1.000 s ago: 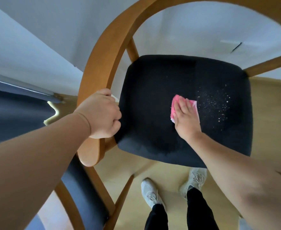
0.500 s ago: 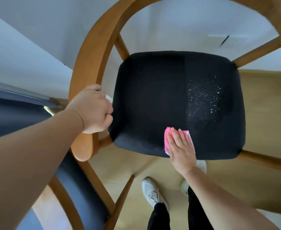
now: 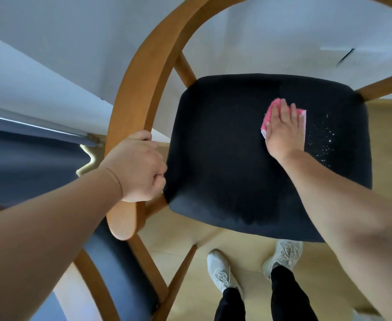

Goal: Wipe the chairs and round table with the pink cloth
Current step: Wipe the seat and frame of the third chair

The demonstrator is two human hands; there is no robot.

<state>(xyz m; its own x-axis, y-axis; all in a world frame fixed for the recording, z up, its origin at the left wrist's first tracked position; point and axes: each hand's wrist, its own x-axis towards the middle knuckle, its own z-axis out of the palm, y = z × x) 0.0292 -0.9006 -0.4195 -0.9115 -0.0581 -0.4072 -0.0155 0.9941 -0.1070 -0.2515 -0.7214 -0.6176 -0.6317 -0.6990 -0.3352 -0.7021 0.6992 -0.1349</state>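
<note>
The folded pink cloth [image 3: 300, 114] has been swept from the near edge of the black padded chair seat [image 3: 225, 158] to its far half, pressed under the flat right hand [image 3: 283, 132]. White specks [image 3: 322, 140] beside it are not yet wiped. The curved wooden armrest [image 3: 130, 107] is gripped by the left hand [image 3: 137, 167].

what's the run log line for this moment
step: wiping seat | right hand: flat on pink cloth on black fabric chair seat | left hand: grips curved wooden armrest | pending: white specks right of cloth
</note>
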